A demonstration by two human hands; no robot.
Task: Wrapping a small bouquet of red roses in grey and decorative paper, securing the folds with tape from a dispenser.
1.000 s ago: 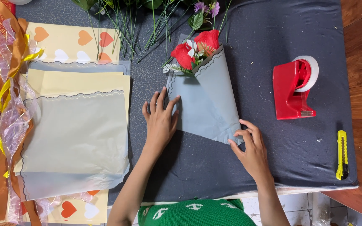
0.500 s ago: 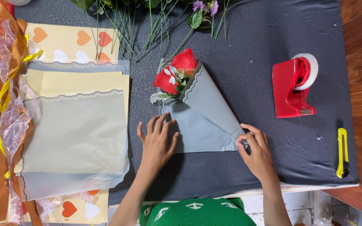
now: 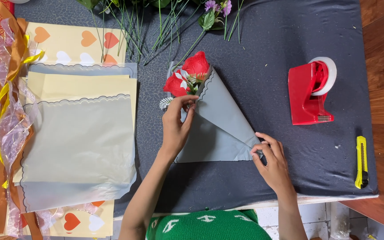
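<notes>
Dark blue-grey cloth [image 3: 263,53] covers the work table, with wooden floor showing at the right edge. On it the left hand [image 3: 177,126] pinches the upper left edge of the grey wrapping paper [image 3: 221,129] between thumb and fingertips, just beside the red roses [image 3: 186,75] that poke out of the paper's open top. The right hand [image 3: 272,162] presses down on the paper's lower right corner, fingers bent and closed on the pointed fold. The paper lies folded into a cone around the flowers, near the middle of the cloth, its wide mouth facing up and away from the person.

Outward from there — loose green stems [image 3: 156,26] and a purple flower [image 3: 218,6] lie along the far edge. A red tape dispenser [image 3: 310,93] stands to the right, well apart from the hands, and a yellow utility knife [image 3: 361,162] lies farther right. To the left sits a stack of paper sheets [image 3: 78,146] — cream, grey and heart-printed — beside tangled ribbons [image 3: 5,115].
</notes>
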